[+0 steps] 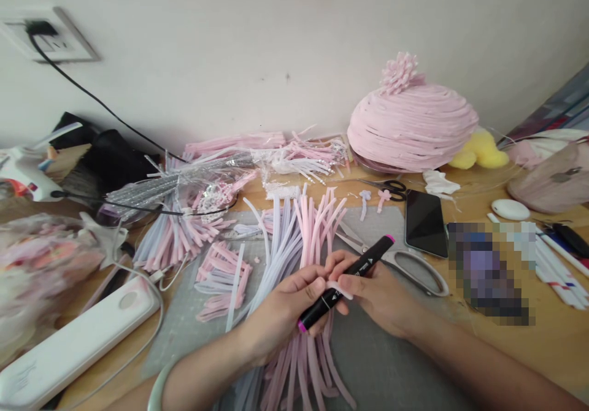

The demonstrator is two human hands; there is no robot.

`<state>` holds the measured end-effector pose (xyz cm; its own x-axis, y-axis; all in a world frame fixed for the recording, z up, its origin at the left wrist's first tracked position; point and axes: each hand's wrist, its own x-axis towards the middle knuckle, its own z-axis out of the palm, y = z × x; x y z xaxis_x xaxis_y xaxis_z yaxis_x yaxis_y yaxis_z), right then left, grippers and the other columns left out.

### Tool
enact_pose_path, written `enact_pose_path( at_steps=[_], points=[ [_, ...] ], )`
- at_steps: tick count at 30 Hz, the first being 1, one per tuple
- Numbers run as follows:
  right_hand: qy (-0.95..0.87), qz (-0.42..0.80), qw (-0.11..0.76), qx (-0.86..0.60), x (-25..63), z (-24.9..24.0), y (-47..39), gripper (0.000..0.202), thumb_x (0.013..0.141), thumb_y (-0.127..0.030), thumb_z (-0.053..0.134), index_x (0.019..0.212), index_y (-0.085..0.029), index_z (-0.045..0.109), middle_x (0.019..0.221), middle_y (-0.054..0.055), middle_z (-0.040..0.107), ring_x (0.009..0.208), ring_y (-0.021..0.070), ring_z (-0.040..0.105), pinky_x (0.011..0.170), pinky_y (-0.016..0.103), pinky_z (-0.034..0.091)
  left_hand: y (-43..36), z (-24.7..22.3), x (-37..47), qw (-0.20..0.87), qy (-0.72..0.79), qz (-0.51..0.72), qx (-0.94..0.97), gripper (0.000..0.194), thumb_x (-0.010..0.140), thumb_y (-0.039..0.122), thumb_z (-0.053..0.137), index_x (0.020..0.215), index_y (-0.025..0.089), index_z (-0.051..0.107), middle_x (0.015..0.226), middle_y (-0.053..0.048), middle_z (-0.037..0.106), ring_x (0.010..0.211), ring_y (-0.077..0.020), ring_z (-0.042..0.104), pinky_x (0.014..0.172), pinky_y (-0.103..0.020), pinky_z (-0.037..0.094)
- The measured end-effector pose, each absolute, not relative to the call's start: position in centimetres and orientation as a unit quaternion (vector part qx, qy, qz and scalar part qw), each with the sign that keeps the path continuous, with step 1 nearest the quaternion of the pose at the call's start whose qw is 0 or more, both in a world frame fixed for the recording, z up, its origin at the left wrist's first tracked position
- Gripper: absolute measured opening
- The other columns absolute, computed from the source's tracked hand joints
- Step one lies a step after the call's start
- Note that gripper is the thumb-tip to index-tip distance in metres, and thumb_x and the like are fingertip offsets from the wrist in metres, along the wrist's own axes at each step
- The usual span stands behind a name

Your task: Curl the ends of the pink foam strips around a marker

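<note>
My left hand (288, 300) is closed around the lower part of a black marker (373, 254) with magenta ends, which slants up to the right. A short pale pink chenille stem (339, 290) lies across the marker's middle. My right hand (378, 291) pinches that stem against the marker between thumb and fingers. Beneath both hands, long pink chenille stems (299, 368) and pale lilac chenille stems (276, 264) lie in loose bundles on a grey cutting mat (372, 362). Large scissors (421, 270) rest just beyond my right hand.
At left are a white power bank (83, 343), a glue gun (27, 169) and a plastic bag (41, 264). Cut stem pieces (223, 282) lie on the mat. A phone (426, 224), black-handled scissors (391, 189) and a pink wrapped dome (414, 129) stand or lie toward the back right.
</note>
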<state>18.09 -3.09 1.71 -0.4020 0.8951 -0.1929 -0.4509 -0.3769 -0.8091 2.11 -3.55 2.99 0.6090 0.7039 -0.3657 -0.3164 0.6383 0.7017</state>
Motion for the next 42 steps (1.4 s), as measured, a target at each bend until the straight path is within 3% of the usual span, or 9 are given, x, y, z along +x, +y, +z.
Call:
enact_pose_path(
  at_steps=[3, 8, 10, 15, 24, 31, 37, 42],
  points=[
    [-0.312, 0.784, 0.431, -0.320, 18.1, 2.1, -3.1, 0.017, 0.059, -0.027, 0.077, 0.070, -0.017, 0.069, 0.078, 0.001, 0.058, 0.058, 0.0080, 0.051, 0.050, 0.021, 0.041, -3.6, 2.9, 2.2, 0.838, 0.323, 0.306, 0.316, 0.022, 0.078, 0.035, 0.060, 0.084, 0.015, 0.051, 0.073, -0.005, 0.067, 0.039, -0.0035, 0.045, 0.041, -0.017, 0.028],
    [-0.271, 0.766, 0.470, -0.345, 18.0, 1.8, -2.9, 0.037, 0.059, -0.028, 0.078, 0.094, -0.023, 0.065, 0.093, 0.002, 0.062, 0.075, 0.0107, 0.056, 0.062, 0.021, 0.045, -3.4, 3.1, 2.0, 0.769, 0.372, 0.356, 0.378, 0.023, 0.079, 0.036, 0.059, 0.088, 0.016, 0.051, 0.073, 0.000, 0.062, 0.045, -0.0049, 0.049, 0.044, -0.017, 0.034],
    [-0.283, 0.754, 0.465, -0.369, 18.0, 1.5, -2.8, 0.030, 0.063, -0.028, 0.076, 0.089, -0.021, 0.065, 0.087, 0.001, 0.062, 0.073, 0.0093, 0.055, 0.065, 0.021, 0.045, -3.4, 3.3, 1.9, 0.726, 0.388, 0.393, 0.409, 0.022, 0.079, 0.036, 0.058, 0.088, 0.016, 0.050, 0.071, 0.002, 0.058, 0.048, -0.0055, 0.050, 0.046, -0.018, 0.036],
    [-0.352, 0.701, 0.454, -0.423, 17.9, 1.6, -3.0, 0.026, 0.065, -0.033, 0.073, 0.083, -0.018, 0.063, 0.069, -0.002, 0.059, 0.055, 0.0073, 0.050, 0.055, 0.021, 0.042, -3.5, 3.2, 1.9, 0.672, 0.406, 0.423, 0.452, 0.024, 0.078, 0.037, 0.059, 0.084, 0.016, 0.049, 0.063, 0.003, 0.054, 0.053, -0.0079, 0.050, 0.049, -0.019, 0.036],
    [-0.431, 0.654, 0.402, -0.474, 17.9, 2.4, -3.0, 0.023, 0.065, -0.037, 0.071, 0.068, -0.015, 0.064, 0.057, -0.003, 0.053, 0.055, 0.0084, 0.048, 0.054, 0.022, 0.039, -3.2, 2.5, 2.1, 0.723, 0.401, 0.394, 0.401, 0.035, 0.068, 0.035, 0.069, 0.079, 0.019, 0.039, 0.067, 0.005, 0.054, 0.054, -0.0083, 0.054, 0.051, -0.019, 0.038],
    [-0.350, 0.705, 0.390, -0.477, 17.9, 1.7, -3.0, 0.031, 0.057, -0.038, 0.077, 0.066, -0.012, 0.063, 0.057, -0.002, 0.052, 0.045, 0.0045, 0.038, 0.040, 0.020, 0.025, -2.8, 2.1, 2.0, 0.730, 0.410, 0.378, 0.395, 0.047, 0.060, 0.035, 0.075, 0.095, 0.018, 0.050, 0.079, 0.001, 0.058, 0.068, -0.0128, 0.057, 0.066, -0.025, 0.043],
    [-0.343, 0.716, 0.389, -0.467, 17.7, 1.5, -3.1, 0.031, 0.060, -0.036, 0.076, 0.073, -0.014, 0.059, 0.063, -0.003, 0.052, 0.051, 0.0053, 0.043, 0.046, 0.020, 0.035, -2.5, 2.5, 1.7, 0.708, 0.443, 0.362, 0.414, 0.027, 0.062, 0.033, 0.073, 0.078, 0.015, 0.060, 0.070, 0.002, 0.059, 0.068, -0.0116, 0.052, 0.068, -0.023, 0.039],
    [-0.393, 0.732, 0.349, -0.433, 17.3, 0.2, -3.8, 0.038, 0.057, -0.034, 0.078, 0.078, -0.017, 0.052, 0.072, -0.004, 0.052, 0.065, 0.0088, 0.050, 0.060, 0.021, 0.041, -2.3, 3.0, 1.5, 0.696, 0.450, 0.388, 0.403, 0.025, 0.065, 0.032, 0.071, 0.081, 0.015, 0.061, 0.070, 0.001, 0.061, 0.068, -0.0131, 0.055, 0.067, -0.023, 0.040]
  ],
)
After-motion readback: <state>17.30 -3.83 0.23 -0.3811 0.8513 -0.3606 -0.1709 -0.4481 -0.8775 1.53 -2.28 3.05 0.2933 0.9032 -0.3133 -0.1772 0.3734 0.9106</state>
